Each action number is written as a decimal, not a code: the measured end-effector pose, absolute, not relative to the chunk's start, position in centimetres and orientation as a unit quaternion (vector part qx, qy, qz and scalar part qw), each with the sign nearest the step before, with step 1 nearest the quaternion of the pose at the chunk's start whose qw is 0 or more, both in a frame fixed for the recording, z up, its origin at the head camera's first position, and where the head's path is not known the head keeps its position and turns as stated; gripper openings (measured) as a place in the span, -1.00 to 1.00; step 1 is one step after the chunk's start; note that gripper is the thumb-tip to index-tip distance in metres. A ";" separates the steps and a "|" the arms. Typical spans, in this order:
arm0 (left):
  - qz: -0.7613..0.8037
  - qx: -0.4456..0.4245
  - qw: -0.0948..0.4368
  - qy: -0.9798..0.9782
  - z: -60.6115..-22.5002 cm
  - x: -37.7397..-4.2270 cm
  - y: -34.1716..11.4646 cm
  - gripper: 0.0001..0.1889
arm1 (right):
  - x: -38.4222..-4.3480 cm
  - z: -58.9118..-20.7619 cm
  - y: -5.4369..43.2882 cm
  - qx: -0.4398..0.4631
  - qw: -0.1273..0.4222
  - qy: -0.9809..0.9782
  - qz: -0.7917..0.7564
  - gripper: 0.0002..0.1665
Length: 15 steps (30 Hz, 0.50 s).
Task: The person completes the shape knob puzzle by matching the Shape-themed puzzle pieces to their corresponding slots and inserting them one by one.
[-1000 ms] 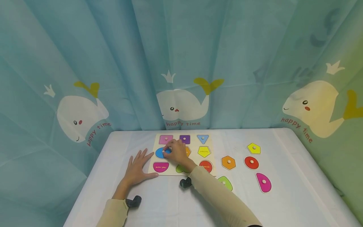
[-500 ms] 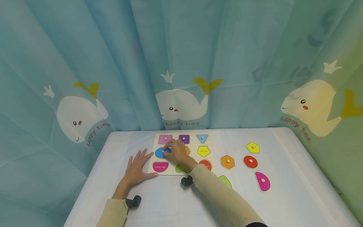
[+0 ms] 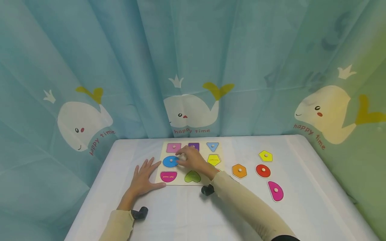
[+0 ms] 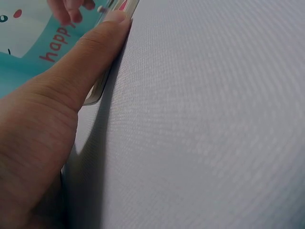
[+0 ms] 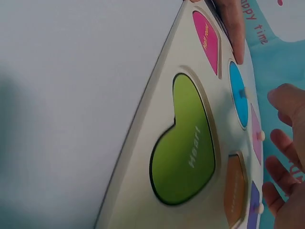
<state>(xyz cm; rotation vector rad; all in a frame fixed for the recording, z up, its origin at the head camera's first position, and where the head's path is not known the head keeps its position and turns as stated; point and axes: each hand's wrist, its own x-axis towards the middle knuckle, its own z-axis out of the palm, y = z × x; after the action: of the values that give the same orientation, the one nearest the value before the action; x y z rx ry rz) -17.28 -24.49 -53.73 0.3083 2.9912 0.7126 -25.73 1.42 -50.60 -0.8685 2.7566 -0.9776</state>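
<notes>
The cream shape-puzzle board lies at the back middle of the table. Its blue oval piece sits in its recess, knob up. My right hand hovers over the board just right of the oval, fingers loosely bent and parted, holding nothing; the right wrist view shows a gap between its fingertips and the oval's knob. My left hand lies spread at the board's left side, with the thumb on its near corner. The green heart recess and half-round recess show their printed floors.
Right of the board lie an orange hexagon, a yellow pentagon, a red circle and a magenta half-round. Pink rectangle, purple square and blue triangle pieces fill the board's far row. A whale-print curtain hangs behind.
My right hand has let go of the blue oval's knob and moved right and up off it, uncovering the heart recess. The sleeve now covers the green piece on the table. My left hand stays put.
</notes>
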 end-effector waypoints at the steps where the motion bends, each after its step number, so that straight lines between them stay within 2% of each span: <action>1: 0.231 0.100 0.026 0.967 -53.7 -17.3 -24.5 0.07 | -25.7 -50.4 1.6 -0.289 0.044 0.900 -0.324 -0.63; 15: 0.235 0.101 0.024 0.967 -53.7 -17.3 -24.4 0.06 | -24.6 -49.3 4.1 -0.323 0.049 0.888 -0.324 -0.59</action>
<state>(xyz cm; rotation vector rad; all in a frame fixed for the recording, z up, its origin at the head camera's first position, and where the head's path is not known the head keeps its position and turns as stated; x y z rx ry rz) -17.29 -24.45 -53.66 0.3114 2.9901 0.7265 -24.59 4.08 -49.25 -0.9846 2.7054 -0.9861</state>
